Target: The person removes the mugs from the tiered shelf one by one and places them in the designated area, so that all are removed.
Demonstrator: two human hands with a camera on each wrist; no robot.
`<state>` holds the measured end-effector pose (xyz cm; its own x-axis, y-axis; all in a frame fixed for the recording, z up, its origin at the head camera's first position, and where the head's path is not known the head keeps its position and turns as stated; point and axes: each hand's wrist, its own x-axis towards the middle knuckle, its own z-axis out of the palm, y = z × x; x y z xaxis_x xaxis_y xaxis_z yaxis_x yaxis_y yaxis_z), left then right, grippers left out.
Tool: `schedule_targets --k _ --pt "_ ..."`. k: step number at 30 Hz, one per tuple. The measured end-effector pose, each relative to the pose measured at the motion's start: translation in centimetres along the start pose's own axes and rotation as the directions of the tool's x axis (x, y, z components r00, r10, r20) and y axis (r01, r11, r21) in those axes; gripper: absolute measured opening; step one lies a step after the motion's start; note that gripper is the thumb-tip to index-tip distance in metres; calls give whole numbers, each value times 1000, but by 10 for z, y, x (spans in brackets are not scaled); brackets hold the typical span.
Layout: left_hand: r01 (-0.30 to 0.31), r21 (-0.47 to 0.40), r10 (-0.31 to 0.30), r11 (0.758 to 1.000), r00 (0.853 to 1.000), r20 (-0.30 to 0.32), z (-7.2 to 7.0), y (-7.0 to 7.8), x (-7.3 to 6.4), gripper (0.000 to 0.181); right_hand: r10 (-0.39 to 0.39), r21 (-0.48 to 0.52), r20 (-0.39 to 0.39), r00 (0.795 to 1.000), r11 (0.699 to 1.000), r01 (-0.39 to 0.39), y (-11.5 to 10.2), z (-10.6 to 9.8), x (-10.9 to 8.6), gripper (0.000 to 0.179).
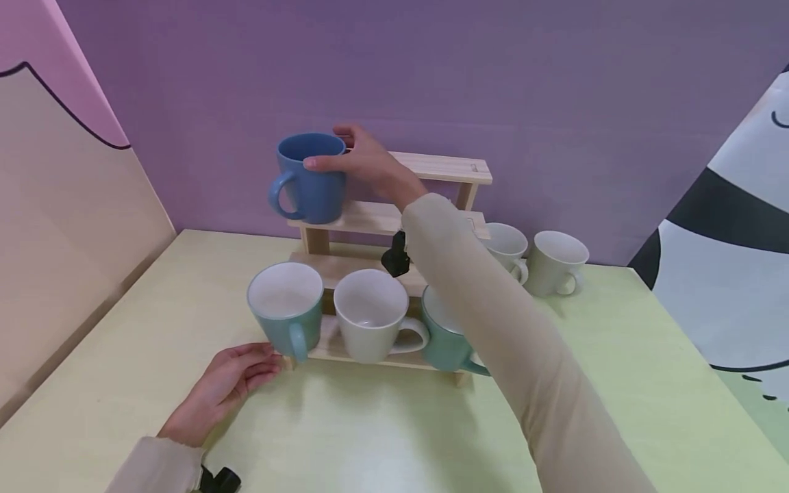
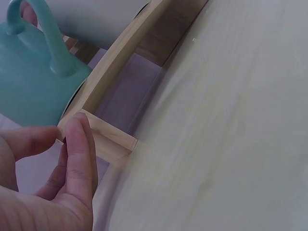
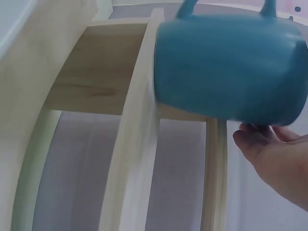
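Note:
My right hand (image 1: 370, 161) grips a blue mug (image 1: 317, 192) near its rim, thumb on the near side and fingers behind. The mug is upright, its base at the left end of the third step of a wooden stepped rack (image 1: 376, 218), its handle pointing left. In the right wrist view the mug's base (image 3: 161, 62) meets the board. At the rack's front left corner (image 2: 103, 137), my left hand (image 1: 231, 380) pinches the end of the lowest step between thumb and fingers. Just above that hand stands a teal mug (image 1: 286, 308) with a white inside.
A white mug (image 1: 370, 318) and another teal mug (image 1: 444, 335), partly behind my right sleeve, share the lowest step. Two white mugs, one nearer (image 1: 505, 243) and one farther right (image 1: 557, 263), stand on the table (image 1: 629, 356) beside the rack. A purple backdrop (image 1: 555, 123) rises behind.

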<state>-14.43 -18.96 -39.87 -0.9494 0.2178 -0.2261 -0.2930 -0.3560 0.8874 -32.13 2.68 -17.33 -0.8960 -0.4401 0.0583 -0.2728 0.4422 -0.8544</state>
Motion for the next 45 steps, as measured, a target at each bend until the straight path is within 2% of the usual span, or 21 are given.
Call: schedule_targets --k 7,20,26,34,45 --pt "-11 -19 11 1000 1000 19 -1 2 -2 20 3 26 -9 1000 1000 -3 -3 10 6 90" --pt "-12 -29 12 1000 1000 27 -1 1 -1 21 -18 103 -80 997 994 26 9 25 11 96" --pt "-14 10 14 1000 1000 3 1 2 0 21 -10 84 -99 995 996 19 6 23 11 91" --pt "-8 -1 8 1000 1000 -10 3 1 2 21 27 45 -114 993 999 -22 3 21 9 91" --pt "-12 -6 12 1000 1000 -6 6 2 3 21 33 -21 -126 992 999 -36 1 12 2 92"
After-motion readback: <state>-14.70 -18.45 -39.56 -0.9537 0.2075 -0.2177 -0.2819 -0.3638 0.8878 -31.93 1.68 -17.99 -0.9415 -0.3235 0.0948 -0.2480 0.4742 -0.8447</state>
